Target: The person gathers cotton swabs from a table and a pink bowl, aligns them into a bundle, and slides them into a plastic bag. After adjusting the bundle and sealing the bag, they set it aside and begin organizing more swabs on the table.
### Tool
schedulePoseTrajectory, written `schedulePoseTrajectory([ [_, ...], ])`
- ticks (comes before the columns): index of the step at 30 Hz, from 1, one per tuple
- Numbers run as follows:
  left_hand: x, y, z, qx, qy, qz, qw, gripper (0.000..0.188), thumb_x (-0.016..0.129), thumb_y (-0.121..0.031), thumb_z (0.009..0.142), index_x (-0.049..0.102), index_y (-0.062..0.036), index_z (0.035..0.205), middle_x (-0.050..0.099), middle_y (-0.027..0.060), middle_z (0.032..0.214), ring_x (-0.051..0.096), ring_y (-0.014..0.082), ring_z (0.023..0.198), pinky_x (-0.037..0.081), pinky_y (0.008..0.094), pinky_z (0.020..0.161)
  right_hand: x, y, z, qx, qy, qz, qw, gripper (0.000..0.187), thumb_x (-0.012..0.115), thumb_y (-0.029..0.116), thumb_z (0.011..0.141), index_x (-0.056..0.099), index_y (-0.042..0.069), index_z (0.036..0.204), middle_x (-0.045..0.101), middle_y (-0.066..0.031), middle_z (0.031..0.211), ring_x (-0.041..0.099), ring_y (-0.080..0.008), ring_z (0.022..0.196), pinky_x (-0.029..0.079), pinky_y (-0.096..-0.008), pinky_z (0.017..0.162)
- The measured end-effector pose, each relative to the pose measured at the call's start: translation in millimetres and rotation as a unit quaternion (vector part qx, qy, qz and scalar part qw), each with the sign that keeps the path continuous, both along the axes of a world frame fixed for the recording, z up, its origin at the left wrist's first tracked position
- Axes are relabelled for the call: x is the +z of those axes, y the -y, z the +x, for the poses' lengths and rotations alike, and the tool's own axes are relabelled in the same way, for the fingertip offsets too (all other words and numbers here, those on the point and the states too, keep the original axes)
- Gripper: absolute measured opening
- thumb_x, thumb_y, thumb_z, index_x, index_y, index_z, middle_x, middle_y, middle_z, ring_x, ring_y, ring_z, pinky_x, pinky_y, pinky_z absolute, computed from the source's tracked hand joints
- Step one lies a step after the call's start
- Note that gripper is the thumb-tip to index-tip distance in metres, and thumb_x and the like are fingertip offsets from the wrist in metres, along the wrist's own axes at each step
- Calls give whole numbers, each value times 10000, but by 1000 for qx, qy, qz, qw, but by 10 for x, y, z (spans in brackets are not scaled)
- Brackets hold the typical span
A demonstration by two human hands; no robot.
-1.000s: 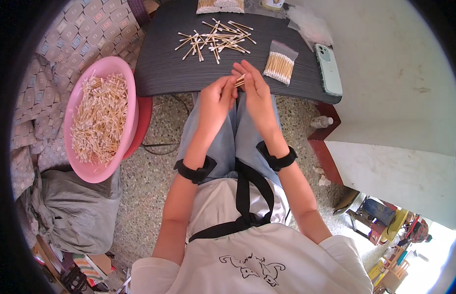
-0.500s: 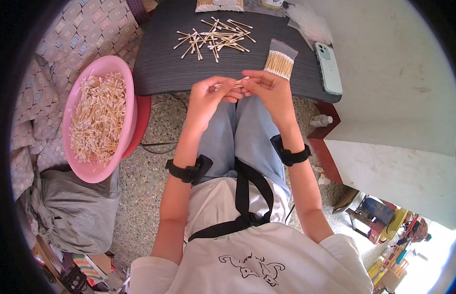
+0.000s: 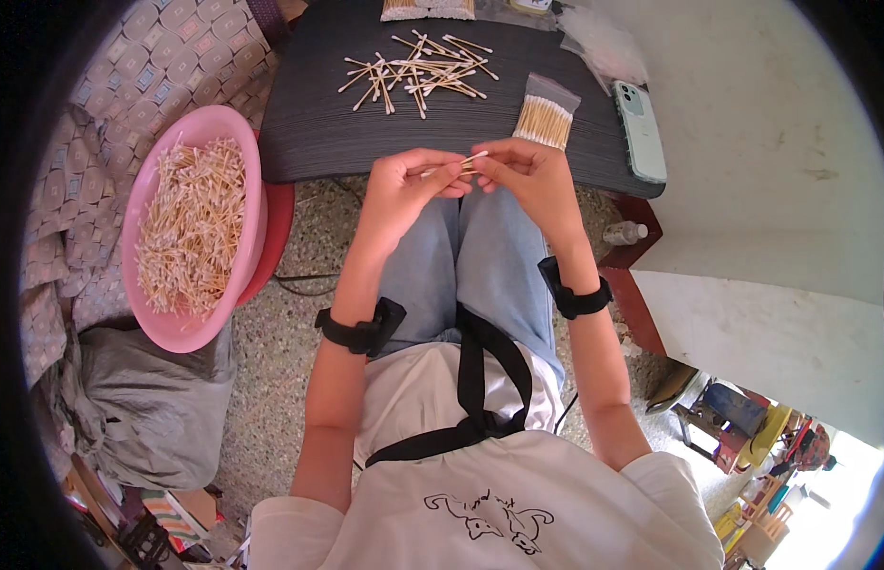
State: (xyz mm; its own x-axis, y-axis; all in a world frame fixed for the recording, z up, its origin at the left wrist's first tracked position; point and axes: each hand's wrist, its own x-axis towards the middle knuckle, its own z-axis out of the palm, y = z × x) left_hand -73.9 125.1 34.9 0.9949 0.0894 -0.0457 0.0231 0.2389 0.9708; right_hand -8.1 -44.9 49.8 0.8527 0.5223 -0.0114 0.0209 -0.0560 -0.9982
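Both my hands meet in front of the table's near edge, above my lap. Between the fingertips are wooden-stick cotton swabs [image 3: 470, 161]; how many is partly hidden by the fingers. My left hand [image 3: 411, 183] is closed on them, thumb pressed against the sticks. My right hand [image 3: 529, 180] pinches at their other end, one white tip poking up between thumb and forefinger. Beyond the hands, loose cotton swabs [image 3: 423, 71] lie scattered on the dark table [image 3: 318, 133]. Just past my right hand, a clear bag of cotton swabs [image 3: 547, 116] lies flat.
A pink basin [image 3: 138, 294] heaped with cotton swabs stands at the left on a red stool [image 3: 276, 249]. Packed swabs [image 3: 428, 9] sit at the table's far edge. Clear plastic bags [image 3: 604, 43] and a pale green phone [image 3: 639, 133] lie along the right side, near a wall [image 3: 756, 142].
My right hand and forearm have shifted slightly right. A swab between the fingertips now tilts upward, with its white tip showing more clearly. The left hand has barely moved.
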Motion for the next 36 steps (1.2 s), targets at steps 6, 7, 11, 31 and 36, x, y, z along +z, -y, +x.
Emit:
schedulePoseTrajectory([
  [6, 43, -24, -4, -19, -14, -9, 1000, 243, 641, -108, 863, 632, 81, 1015, 671, 160, 892, 673, 188, 785, 558, 268, 732, -37, -4, -20, 1, 5, 40, 999, 162, 636, 48, 848, 652, -47, 978, 677, -83, 821, 622, -102, 684, 502, -213, 640],
  [7, 58, -11, -11, -14, -23, -8, 1000, 245, 643, -112, 863, 632, 83, 1012, 670, 160, 890, 673, 186, 785, 558, 266, 732, -40, 3, -22, -7, 1, 45, 999, 154, 634, 43, 849, 652, -47, 972, 675, -83, 825, 624, -102, 697, 503, -214, 646],
  [11, 97, -11, -41, 12, -48, -20, 999, 253, 647, -117, 861, 630, 83, 1014, 670, 159, 894, 673, 181, 786, 557, 262, 729, -40, 11, -14, -6, -10, 86, 996, 152, 635, 39, 848, 653, -48, 971, 673, -84, 840, 625, -102, 722, 506, -217, 656],
  [31, -35, 26, -15, 27, 25, -14, 999, 222, 641, -50, 851, 631, 79, 1031, 673, 149, 915, 668, 178, 809, 550, 261, 750, -60, 4, -52, -1, -78, 82, 994, 198, 650, 50, 842, 650, -68, 1001, 679, -111, 838, 633, -118, 711, 518, -224, 651],
  [36, -32, 43, -20, 44, 16, -21, 999, 226, 644, -44, 846, 625, 84, 1033, 671, 160, 919, 669, 181, 804, 554, 261, 748, -43, 16, -51, -5, -80, 88, 993, 199, 648, 30, 833, 651, -63, 1008, 680, -119, 869, 650, -134, 752, 528, -227, 692],
])
